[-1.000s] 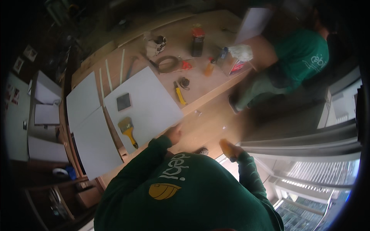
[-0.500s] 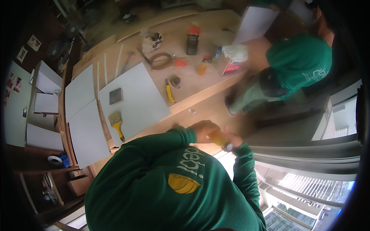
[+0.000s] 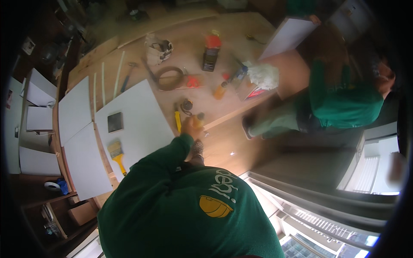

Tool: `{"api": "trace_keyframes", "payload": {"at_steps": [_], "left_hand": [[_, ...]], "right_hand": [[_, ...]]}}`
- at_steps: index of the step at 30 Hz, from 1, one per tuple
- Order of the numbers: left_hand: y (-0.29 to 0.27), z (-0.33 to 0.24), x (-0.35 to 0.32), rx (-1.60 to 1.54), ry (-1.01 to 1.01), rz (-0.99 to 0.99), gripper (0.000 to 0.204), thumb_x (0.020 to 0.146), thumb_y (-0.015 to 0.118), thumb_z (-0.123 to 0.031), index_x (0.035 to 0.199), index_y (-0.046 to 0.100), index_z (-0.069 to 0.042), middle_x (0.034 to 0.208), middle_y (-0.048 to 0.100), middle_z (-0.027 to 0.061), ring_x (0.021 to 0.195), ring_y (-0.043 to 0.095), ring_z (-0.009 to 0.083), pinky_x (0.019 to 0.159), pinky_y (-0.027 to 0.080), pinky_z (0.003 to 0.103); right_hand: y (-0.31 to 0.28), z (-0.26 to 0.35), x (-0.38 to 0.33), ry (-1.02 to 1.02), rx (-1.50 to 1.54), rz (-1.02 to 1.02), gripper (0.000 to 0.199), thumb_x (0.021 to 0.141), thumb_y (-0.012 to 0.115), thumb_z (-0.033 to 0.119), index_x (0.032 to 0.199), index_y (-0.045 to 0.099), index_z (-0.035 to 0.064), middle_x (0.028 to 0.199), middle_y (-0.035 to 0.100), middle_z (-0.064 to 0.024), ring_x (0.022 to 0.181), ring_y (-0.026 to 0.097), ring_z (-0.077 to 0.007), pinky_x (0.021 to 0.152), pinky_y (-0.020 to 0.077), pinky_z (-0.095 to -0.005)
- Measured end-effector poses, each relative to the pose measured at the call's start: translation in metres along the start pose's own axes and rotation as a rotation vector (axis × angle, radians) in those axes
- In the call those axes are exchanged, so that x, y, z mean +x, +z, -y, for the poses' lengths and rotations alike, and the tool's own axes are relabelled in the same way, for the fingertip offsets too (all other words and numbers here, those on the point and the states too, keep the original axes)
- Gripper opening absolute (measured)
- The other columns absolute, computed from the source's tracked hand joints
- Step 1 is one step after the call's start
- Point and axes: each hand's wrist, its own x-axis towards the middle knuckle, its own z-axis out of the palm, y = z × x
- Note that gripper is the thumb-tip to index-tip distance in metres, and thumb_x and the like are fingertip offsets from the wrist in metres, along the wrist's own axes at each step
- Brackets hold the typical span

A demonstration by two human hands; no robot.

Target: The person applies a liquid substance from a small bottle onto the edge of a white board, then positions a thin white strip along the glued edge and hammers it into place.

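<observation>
My left hand point(image 3: 190, 127) is closed around a small bottle of amber liquid point(image 3: 198, 121), over the near edge of the wooden table. Close by on the tabletop lie a yellow-handled cutter knife point(image 3: 177, 118) and a round black tape measure point(image 3: 186, 104). My right hand does not show. A white board point(image 3: 144, 122) lies to the left of my left hand, with a dark square block point(image 3: 115, 122) and a yellow-handled paintbrush point(image 3: 116, 157) on it. Another small amber bottle point(image 3: 220, 91) stands farther right on the table.
A co-worker in green point(image 3: 344, 101) is at the right, beside a raised white panel point(image 3: 288, 36). On the table are a black-and-red can point(image 3: 210, 53), a coil of edging strip point(image 3: 171, 77), a hammer point(image 3: 127, 77) and a white plastic bag point(image 3: 262, 75). A blurred shape point(image 3: 395, 170) crosses the right rim.
Both hands were together at the bottle in front of my body. My left hand has carried it leftward to the table edge; my right hand has left view. The co-worker's posture has shifted.
</observation>
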Motion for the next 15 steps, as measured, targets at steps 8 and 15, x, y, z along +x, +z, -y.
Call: {"api": "trace_keyframes", "payload": {"at_steps": [8,15], "left_hand": [[0.056,0.063,0.148,0.044,-0.067,-0.096,0.057,0.068,0.082,-0.013,0.12,0.059,-0.006,0.113,0.065,0.0146,0.107,0.063,0.03,0.092,0.052,0.037],[0.108,0.04,0.217,-0.081,-0.092,-0.075,0.065,0.07,0.081,-0.013,0.128,0.054,-0.004,0.122,0.063,0.0208,0.114,0.06,0.0378,0.1,0.048,0.042]], "right_hand": [[-0.045,-0.004,0.004,-0.023,0.004,-0.25,0.043,0.094,0.058,0.027,0.129,0.058,0.002,0.087,0.071,-0.012,0.073,0.067,-0.0214,0.07,0.0545,-0.0358],[-0.117,0.021,0.067,-0.542,-0.442,-0.41,0.039,0.093,0.062,0.026,0.127,0.06,0.0066,0.109,0.07,-0.0127,0.084,0.067,-0.0208,0.079,0.0543,-0.0333]]}}
